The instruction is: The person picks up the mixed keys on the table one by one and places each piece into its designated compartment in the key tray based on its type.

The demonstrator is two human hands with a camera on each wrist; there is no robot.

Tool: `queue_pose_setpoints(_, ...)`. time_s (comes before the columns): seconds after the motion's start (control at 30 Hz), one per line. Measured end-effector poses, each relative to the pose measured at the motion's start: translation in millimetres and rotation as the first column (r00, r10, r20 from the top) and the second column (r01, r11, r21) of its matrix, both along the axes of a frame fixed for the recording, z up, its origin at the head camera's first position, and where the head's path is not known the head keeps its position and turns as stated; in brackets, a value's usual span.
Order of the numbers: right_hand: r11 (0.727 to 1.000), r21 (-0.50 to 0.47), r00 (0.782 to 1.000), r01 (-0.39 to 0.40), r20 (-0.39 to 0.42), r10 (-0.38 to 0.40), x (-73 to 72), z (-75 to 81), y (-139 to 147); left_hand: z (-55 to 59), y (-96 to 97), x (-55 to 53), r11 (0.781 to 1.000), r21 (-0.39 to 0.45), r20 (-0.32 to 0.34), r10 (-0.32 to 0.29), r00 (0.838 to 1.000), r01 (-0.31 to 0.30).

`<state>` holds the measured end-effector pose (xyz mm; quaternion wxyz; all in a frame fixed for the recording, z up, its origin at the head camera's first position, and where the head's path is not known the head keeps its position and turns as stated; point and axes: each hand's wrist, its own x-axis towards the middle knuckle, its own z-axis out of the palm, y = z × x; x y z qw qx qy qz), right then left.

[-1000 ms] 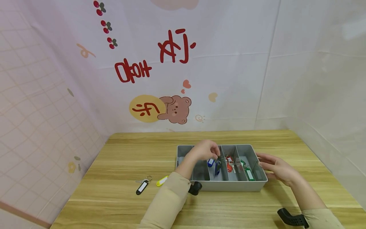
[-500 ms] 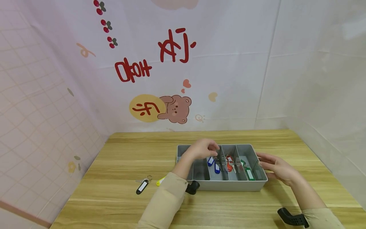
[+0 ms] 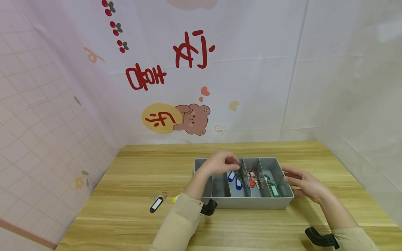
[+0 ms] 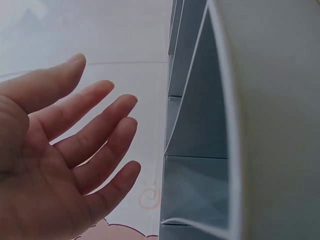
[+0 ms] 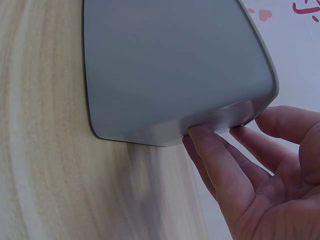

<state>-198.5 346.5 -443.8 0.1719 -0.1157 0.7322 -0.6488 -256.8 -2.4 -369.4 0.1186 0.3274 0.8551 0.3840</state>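
Relaxed and holding nothing, my left hand (image 3: 220, 163) hovers over the grey divided tray (image 3: 251, 203), above its middle compartments. Below its fingertips lie keys with blue key tags (image 3: 238, 184) in one compartment. Keys with red key tags (image 3: 252, 182) fill the neighbouring slot, and green key tags (image 3: 274, 191) lie in the rightmost one. At the tray's right end, my right hand (image 3: 307, 185) rests its extended fingers (image 5: 215, 155) against the outer wall, with the thumb near the rim. In the left wrist view, my left hand (image 4: 75, 150) is spread beside the tray wall.
A key with a black key tag (image 3: 156, 204) lies on the wooden table (image 3: 125, 226) left of the tray. Beside it, a yellow key tag (image 3: 176, 198) is partly hidden by my left sleeve. A printed cloth backdrop (image 3: 251, 87) stands behind the table.
My left hand has let go of a blue-tagged key, which now lies in the compartment. The hand has risen slightly and shifted left. My right hand has stayed at the tray's end.
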Motion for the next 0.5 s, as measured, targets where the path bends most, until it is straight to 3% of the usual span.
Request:
queue_pose_setpoints(0.3, 1.000, 0.002, 1.000, 0.007, 0.010, -0.007, -0.1, 0.9, -0.1, 1.4, -10.2, 8.0, 0.999, 0.033, -0.015, -0.005, 1.000, 0.006)
queue_pose_setpoints(0.5, 1.000, 0.013, 1.000, 0.008, 0.009, -0.008, 0.4, 1.6, -1.1, 1.8, -19.5, 14.0, 0.999, 0.042, -0.063, 0.016, 0.998, -0.013)
